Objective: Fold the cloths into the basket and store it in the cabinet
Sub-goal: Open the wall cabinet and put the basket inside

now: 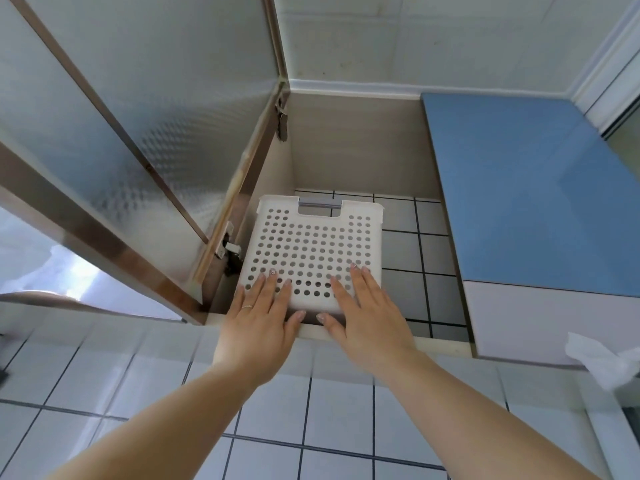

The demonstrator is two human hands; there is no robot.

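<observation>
Up here in the head view, both my bare forearms reach forward and upward over the white tiled wall [311, 410] toward the open cabinet [360, 143]. My left hand [259, 327] lies flat with the fingers spread, palm pressed against the near end of the white perforated basket [311, 244]; a ring sits on one finger, and the thumb curls under the basket's lower edge. My right hand [367, 323] mirrors it just beside, fingers straight and fanned over the holes, thumb tucked at the same lower edge. Neither hand is clenched around anything: both are flat and released, pushing against the basket's face rather than grasping it. The basket sits inside the cabinet at its left side, close to the hinged side wall, with the surface I see dotted with rows of round holes and a rectangular handle cut-out at its far end, where a grey bar shows. I cannot see any cloths from this angle. The frosted glass door [114, 133] with its brown metal frame stands swung open to the left, its hinges [228, 249] just beside the basket. To the right, a blue closed door [519, 188] covers the neighbouring compartment, and a crumpled white tissue [602, 358] shows at the right edge.
</observation>
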